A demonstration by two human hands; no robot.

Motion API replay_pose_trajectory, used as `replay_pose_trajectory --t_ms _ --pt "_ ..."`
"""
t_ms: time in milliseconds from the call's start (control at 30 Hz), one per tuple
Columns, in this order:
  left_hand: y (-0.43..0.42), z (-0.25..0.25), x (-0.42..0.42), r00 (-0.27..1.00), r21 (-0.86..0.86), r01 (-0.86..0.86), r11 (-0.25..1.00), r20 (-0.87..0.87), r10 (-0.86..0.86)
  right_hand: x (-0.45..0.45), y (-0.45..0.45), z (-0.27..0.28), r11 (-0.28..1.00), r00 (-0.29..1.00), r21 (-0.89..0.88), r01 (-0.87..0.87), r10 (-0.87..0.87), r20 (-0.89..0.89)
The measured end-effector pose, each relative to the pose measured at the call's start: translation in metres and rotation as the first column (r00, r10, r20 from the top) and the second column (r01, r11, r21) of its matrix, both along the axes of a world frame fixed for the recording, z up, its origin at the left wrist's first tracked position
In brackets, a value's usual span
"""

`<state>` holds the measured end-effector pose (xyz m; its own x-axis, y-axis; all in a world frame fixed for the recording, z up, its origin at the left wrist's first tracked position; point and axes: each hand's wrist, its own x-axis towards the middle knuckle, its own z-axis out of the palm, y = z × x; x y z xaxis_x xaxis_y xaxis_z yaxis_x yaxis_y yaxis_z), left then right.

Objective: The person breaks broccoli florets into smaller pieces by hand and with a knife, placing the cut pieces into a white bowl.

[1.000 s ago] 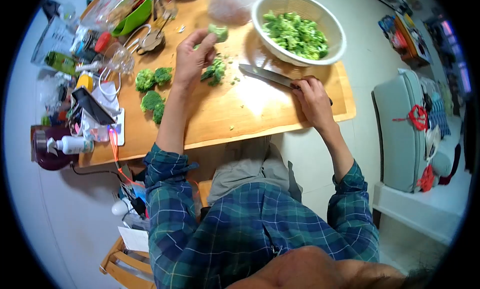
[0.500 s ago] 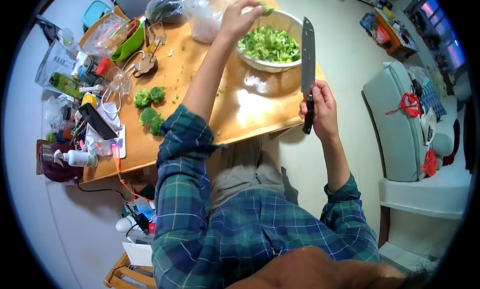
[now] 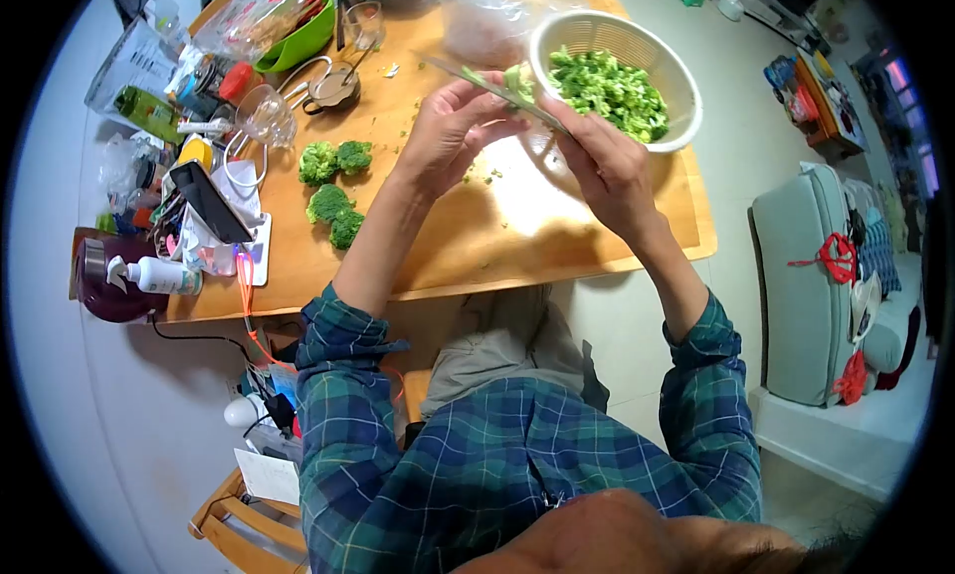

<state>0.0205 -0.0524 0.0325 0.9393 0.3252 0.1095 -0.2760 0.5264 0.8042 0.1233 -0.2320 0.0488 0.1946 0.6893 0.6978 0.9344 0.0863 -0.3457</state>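
My left hand [image 3: 456,131] pinches a light green broccoli piece [image 3: 517,83] above the table, close to the near left rim of the colander. My right hand [image 3: 605,162] is closed on the handle of a knife [image 3: 492,90]; the blade points up and left and lies against the piece. The handle is mostly hidden in my fingers. Cut broccoli [image 3: 609,92] fills much of the white colander [image 3: 686,101]. Several green florets [image 3: 328,204] lie on the wooden table, left of my left forearm.
A clear plastic bag [image 3: 487,22] lies beside the colander. Along the left side are a green bowl [image 3: 303,42], a dark cup [image 3: 332,92], a phone [image 3: 211,201] and a spray bottle [image 3: 164,276]. A pale green sofa [image 3: 801,286] stands at the right.
My left hand has come back from over the colander and now holds a piece near the knife. The knife has swung from upright to slanting left, and both hands are close together.
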Motion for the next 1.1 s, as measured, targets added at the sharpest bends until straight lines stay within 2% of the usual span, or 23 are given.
replay_pose_trajectory --t_ms 33,67,133,167,200,267,333,400,433,567,733,800,867,933,1033,1100 --pt "0.003 -0.003 -0.002 1.000 -0.043 -0.004 0.999 -0.020 0.003 -0.003 0.013 0.000 0.998 0.997 -0.006 0.063 -0.063 0.053" --pt "0.007 -0.008 -0.004 1.000 -0.052 -0.017 0.998 -0.021 0.016 -0.001 0.024 -0.002 0.999 0.997 -0.015 0.050 -0.050 0.052" --pt "0.015 -0.019 -0.005 0.999 -0.016 0.018 1.000 0.046 -0.017 0.007 0.045 -0.007 0.995 0.944 0.028 0.101 -0.105 0.312" --pt "0.016 -0.025 -0.002 0.998 -0.092 -0.058 0.994 -0.002 0.058 0.011 0.053 -0.013 0.993 0.927 0.020 0.113 -0.113 0.357" --pt "0.013 -0.031 -0.004 0.998 -0.107 -0.065 0.992 -0.013 0.064 0.011 0.055 -0.017 0.994 0.931 0.003 0.107 -0.101 0.349" --pt "0.005 -0.029 -0.009 0.979 0.056 -0.203 0.978 0.002 0.204 0.011 0.061 -0.015 0.986 0.916 -0.052 0.159 -0.128 0.380" --pt "0.003 -0.022 -0.012 0.969 0.051 -0.239 0.970 -0.054 0.242 0.004 0.056 -0.012 0.985 0.930 -0.080 0.150 -0.113 0.349" --pt "0.003 -0.019 -0.014 0.983 0.069 -0.162 0.984 0.100 0.155 -0.001 0.048 -0.010 0.981 0.930 -0.068 0.182 -0.149 0.335" --pt "-0.002 -0.019 -0.013 0.978 0.097 -0.205 0.974 0.052 0.201 0.000 0.044 -0.008 0.978 0.920 -0.053 0.200 -0.169 0.352" --pt "-0.027 0.000 0.004 0.996 0.012 -0.087 0.996 0.038 0.086 0.011 0.011 0.003 0.949 0.883 -0.107 0.297 -0.230 0.409" --pt "-0.054 0.017 0.028 1.000 -0.038 0.020 0.999 0.004 -0.019 0.030 -0.032 0.016 0.910 0.806 -0.081 0.406 -0.315 0.501" --pt "-0.054 0.017 0.042 0.995 -0.116 0.080 0.990 -0.049 -0.086 0.056 -0.049 0.008 0.870 0.773 -0.092 0.485 -0.377 0.509" --pt "-0.059 0.018 0.047 0.989 -0.070 0.120 0.990 -0.079 -0.125 0.070 -0.072 0.010 0.776 0.731 -0.186 0.602 -0.444 0.518" --pt "-0.063 0.018 0.054 0.985 -0.062 0.112 0.992 -0.123 -0.119 0.068 -0.084 0.010 0.798 0.768 -0.173 0.577 -0.458 0.448" --pt "-0.070 0.013 0.068 0.984 -0.026 0.092 0.995 -0.148 -0.095 0.052 -0.081 0.014 0.870 0.819 -0.120 0.478 -0.392 0.420" --pt "-0.078 0.017 0.070 0.992 -0.021 0.078 0.997 -0.099 -0.080 0.043 -0.071 0.017 0.877 0.822 -0.116 0.466 -0.380 0.425"
